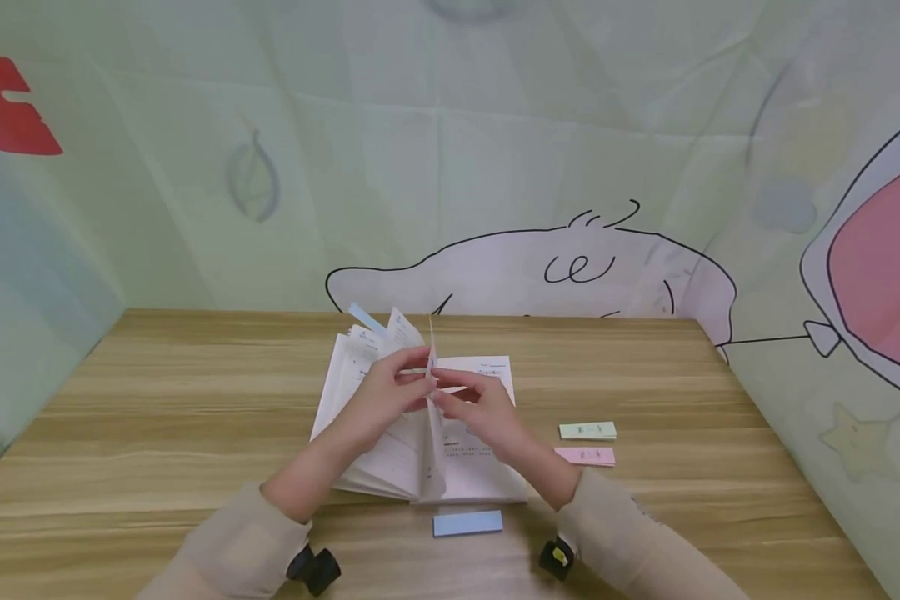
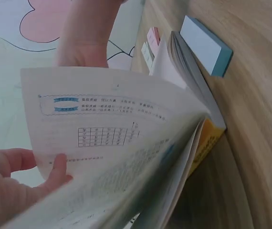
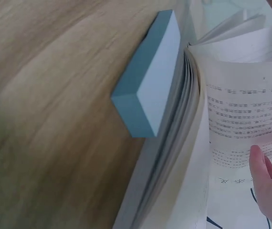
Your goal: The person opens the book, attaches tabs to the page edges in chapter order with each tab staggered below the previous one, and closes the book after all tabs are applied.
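An open book [image 1: 487, 479] lies on the table, with one page [image 2: 98, 90] standing nearly upright along its middle. My left hand [image 1: 385, 385] pinches that page near its outer edge; in the left wrist view the thumb [image 2: 58, 169] lies on the printed side. From the other side, my right hand [image 1: 483, 412] holds its fingertips against the same page, at about the same height. The right wrist view shows its fingers [image 3: 255, 155] spread in front of the printed lines. A blue tab [image 1: 366, 318] sticks out of the book's top left.
A blue sticky-note pad [image 1: 467, 523] lies just in front of the book's near edge. To the right are a green strip pad [image 1: 587, 431] and a pink strip pad [image 1: 591, 456], both with writing. A printed cloth [image 1: 390, 183] hangs behind the wooden table [image 1: 195, 392].
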{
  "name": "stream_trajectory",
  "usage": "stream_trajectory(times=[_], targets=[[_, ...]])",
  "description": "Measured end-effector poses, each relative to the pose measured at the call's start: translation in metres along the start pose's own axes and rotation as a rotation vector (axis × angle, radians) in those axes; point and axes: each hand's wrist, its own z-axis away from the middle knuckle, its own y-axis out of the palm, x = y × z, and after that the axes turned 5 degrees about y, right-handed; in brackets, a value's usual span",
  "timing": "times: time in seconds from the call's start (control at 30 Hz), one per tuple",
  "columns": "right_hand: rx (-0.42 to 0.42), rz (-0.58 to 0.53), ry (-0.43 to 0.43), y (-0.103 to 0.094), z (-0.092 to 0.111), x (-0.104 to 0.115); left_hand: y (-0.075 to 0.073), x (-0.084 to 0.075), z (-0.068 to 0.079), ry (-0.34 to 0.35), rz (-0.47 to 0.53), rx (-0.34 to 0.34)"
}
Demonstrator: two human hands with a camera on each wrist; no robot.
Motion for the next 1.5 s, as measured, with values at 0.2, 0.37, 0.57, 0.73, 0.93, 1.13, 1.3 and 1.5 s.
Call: stream_trajectory(times=[0.2, 0.37, 0.57, 0.73, 0.93, 1.13, 1.3, 1.5], targets=[[-0.015, 0.143, -0.056, 0.009, -0.001, -0.004, -0.019, 0.001, 0.004, 0.012, -0.072, -0.016], [0.017, 0.185, -0.065, 0.015, -0.001, -0.007, -0.032, 0.000, 0.010, -0.034, -0.166, -0.059], [0.063, 0.242, -0.095, 0.021, 0.003, -0.008, -0.049, 0.003, 0.017, -0.062, -0.205, -0.088], [0.092, 0.274, -0.166, 0.028, 0.002, -0.012, -0.060, 0.006, 0.022, -0.069, -0.252, -0.116], [0.143, 0.460, -0.215, 0.032, 0.003, -0.010, -0.072, 0.015, 0.025, -0.097, -0.297, -0.132], [0.214, 0.660, -0.275, 0.036, 0.004, -0.008, -0.081, 0.027, 0.027, -0.093, -0.322, -0.136], [0.245, 0.795, -0.358, 0.039, 0.003, -0.010, -0.086, 0.035, 0.029, -0.083, -0.330, -0.140], [0.290, 0.863, -0.422, 0.038, 0.004, -0.011, -0.089, 0.044, 0.030, -0.126, -0.330, -0.143]])
